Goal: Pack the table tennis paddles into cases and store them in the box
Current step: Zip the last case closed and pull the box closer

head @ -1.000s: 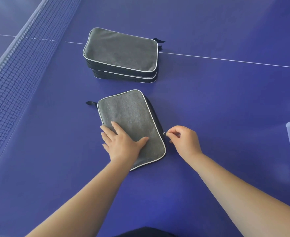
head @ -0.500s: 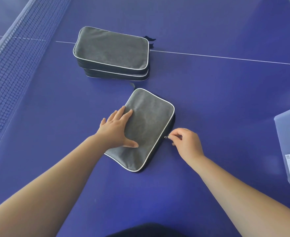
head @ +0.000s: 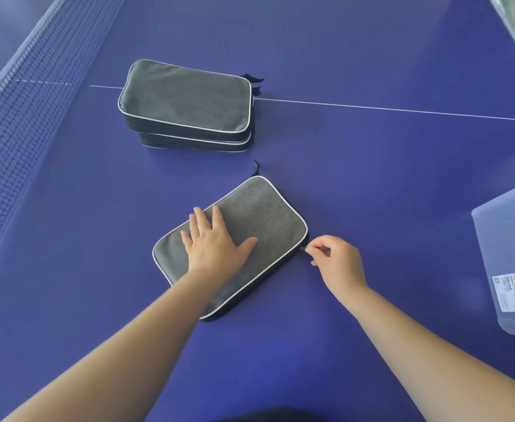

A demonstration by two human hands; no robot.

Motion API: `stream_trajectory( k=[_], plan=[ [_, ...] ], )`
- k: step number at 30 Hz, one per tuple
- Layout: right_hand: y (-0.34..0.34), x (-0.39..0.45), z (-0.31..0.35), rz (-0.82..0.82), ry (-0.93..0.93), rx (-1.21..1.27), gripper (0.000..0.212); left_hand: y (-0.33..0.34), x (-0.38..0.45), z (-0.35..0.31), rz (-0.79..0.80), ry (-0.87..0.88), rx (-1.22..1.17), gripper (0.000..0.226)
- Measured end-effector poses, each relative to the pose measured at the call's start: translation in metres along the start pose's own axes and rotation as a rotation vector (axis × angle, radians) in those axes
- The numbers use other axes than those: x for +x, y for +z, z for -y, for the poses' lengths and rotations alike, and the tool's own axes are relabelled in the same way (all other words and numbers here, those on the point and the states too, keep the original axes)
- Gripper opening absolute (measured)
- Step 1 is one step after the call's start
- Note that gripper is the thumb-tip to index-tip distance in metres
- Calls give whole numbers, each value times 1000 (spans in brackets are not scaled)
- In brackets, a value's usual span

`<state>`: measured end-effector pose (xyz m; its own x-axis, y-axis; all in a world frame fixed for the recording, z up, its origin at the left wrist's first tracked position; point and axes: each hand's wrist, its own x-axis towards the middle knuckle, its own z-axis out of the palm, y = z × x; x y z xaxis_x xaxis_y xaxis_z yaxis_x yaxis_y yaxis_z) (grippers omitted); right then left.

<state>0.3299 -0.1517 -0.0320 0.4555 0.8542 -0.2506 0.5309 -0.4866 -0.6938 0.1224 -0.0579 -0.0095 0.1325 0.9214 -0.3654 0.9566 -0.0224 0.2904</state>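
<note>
Rotated further, case (head: 250,226) lies under flat left hand (head: 213,242); right hand (head: 338,260) grip pinches zipper pull (head: 303,247).

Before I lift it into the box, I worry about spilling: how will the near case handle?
The near case will probably keep its shape: it lies flat under the left hand. Its grey fabric probably grips well. The right hand pinches the zipper pull at a corner, so contents likely stay in.

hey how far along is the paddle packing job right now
Done: two closed cases sit stacked by the net. In hand: left hand presses the near case flat while right hand pinches its zipper pull. Left: none is in the box yet.
</note>
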Motion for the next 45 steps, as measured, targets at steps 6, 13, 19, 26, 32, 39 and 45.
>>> stream_trajectory(
  k=[6,13,19,26,32,39,45],
  plan=[
    [-3,3,-6,14,-49,-18,10,20,5,-9,-121,-95,54,118],
    [-10,9,-16,-19,-78,-49,11,22,9,3,-204,95,156,119],
    [-17,6,-32,-16,-91,-96,14,18,11,11,-170,303,255,118],
    [-15,11,-31,-22,-99,-93,16,18,9,15,-153,399,284,118],
    [-13,33,-16,-55,-83,-57,15,17,5,21,-116,527,346,119],
    [-5,60,1,-65,-61,-81,16,19,5,25,-106,555,345,118],
    [5,68,17,-73,-3,-66,15,20,6,24,-119,563,333,116]
  ],
)
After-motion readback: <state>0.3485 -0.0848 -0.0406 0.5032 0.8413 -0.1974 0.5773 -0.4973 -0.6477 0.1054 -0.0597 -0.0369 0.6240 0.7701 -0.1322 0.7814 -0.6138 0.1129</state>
